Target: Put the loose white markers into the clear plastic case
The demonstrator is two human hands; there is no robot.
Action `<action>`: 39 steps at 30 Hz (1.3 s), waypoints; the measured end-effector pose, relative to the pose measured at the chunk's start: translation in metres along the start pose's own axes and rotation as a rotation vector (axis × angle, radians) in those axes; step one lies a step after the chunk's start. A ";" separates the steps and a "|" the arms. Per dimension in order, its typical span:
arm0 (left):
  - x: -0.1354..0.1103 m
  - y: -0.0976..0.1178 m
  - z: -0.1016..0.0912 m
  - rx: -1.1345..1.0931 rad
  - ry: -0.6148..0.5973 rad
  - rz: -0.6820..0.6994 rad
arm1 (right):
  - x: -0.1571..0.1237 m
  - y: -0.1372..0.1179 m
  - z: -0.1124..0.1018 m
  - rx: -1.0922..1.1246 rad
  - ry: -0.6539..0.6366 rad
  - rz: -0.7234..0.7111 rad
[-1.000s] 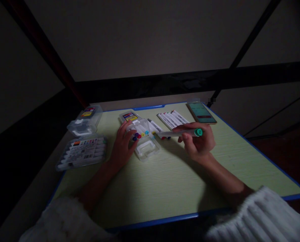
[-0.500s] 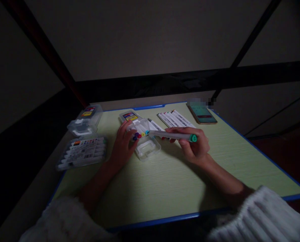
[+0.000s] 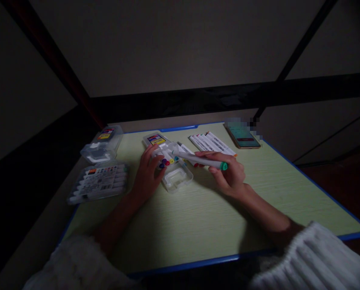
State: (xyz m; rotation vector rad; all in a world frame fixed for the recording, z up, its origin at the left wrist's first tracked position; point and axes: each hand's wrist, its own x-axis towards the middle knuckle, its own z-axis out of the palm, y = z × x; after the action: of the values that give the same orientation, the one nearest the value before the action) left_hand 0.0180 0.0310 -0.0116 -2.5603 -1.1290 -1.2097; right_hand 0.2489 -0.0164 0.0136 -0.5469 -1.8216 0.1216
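Between my hands lies a clear plastic marker case (image 3: 178, 181), its lid folded down toward me. Several markers with purple, red, yellow and blue ends (image 3: 167, 162) sit inside it. My left hand (image 3: 148, 169) wraps around the case's left side, fingers at the top and thumb at the front. A white marker with a green end (image 3: 202, 160) is gripped in my right hand (image 3: 228, 171), its far tip over the case's right part. Loose white markers (image 3: 211, 143) lie in a row just beyond that hand, some partly hidden by it.
At the left stand a closed clear case (image 3: 103, 143) with a yellow label and a flat case full of markers (image 3: 99, 183). A phone (image 3: 243, 136) lies at the back right. The pale green table (image 3: 198, 225) has a blue edge.
My right hand has moved a little left with the green-ended marker, bringing its tip over the case. My left hand stays in place on the case.
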 end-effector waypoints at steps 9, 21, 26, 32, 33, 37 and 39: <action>0.000 -0.001 0.000 0.008 -0.003 -0.007 | 0.000 0.002 0.003 -0.053 -0.086 0.012; -0.001 -0.001 0.001 -0.009 0.004 0.002 | 0.002 0.003 0.005 -0.154 -0.136 -0.026; -0.001 -0.001 0.001 -0.002 0.003 -0.008 | 0.001 0.003 0.006 -0.182 -0.157 -0.017; -0.001 0.000 0.000 0.012 -0.007 -0.010 | -0.001 0.005 0.008 -0.168 -0.188 -0.005; -0.001 0.000 0.000 0.014 -0.007 -0.009 | -0.002 0.006 0.008 -0.161 -0.194 -0.005; -0.001 -0.001 0.001 0.005 -0.003 -0.009 | -0.002 0.006 0.009 -0.146 -0.220 -0.004; -0.001 -0.001 0.001 -0.001 0.000 -0.006 | -0.002 0.006 0.010 -0.147 -0.233 0.000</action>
State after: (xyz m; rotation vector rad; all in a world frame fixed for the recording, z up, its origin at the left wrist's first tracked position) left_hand 0.0176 0.0317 -0.0131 -2.5593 -1.1377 -1.2117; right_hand 0.2422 -0.0097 0.0063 -0.6578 -2.0687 0.0535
